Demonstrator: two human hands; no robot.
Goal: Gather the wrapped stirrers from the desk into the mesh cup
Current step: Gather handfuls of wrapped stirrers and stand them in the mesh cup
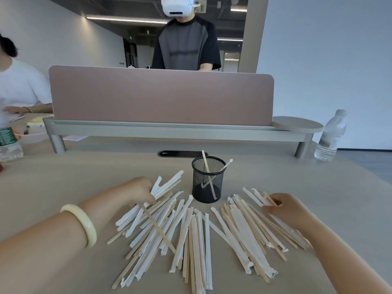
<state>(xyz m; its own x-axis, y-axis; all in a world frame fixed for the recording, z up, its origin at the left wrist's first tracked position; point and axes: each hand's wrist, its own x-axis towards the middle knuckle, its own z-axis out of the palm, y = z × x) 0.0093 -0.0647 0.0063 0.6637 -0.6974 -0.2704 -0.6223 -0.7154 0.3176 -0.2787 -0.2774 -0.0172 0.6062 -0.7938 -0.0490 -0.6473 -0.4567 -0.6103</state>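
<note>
A fan of several stirrers (pixel 191 230) lies across the desk in front of me, some in white paper wrappers and some bare wood. Behind the pile stands the black mesh cup (pixel 208 183), upright, with two stirrers leaning inside it. My left hand (pixel 140 190), with a pale bangle on the wrist, rests on the pile's left side, fingertips pinching a bare wooden stirrer (pixel 159 228) that lies slantwise over the others. My right hand (pixel 284 209) is at the pile's right edge, fingers closed on the top ends of one or two stirrers (pixel 270 198).
A pink divider on a raised grey shelf (pixel 169 130) runs across the back of the desk. A clear water bottle (pixel 331 136) stands at the back right, another bottle (pixel 8 143) at the far left. One person stands behind the divider, another sits at the left.
</note>
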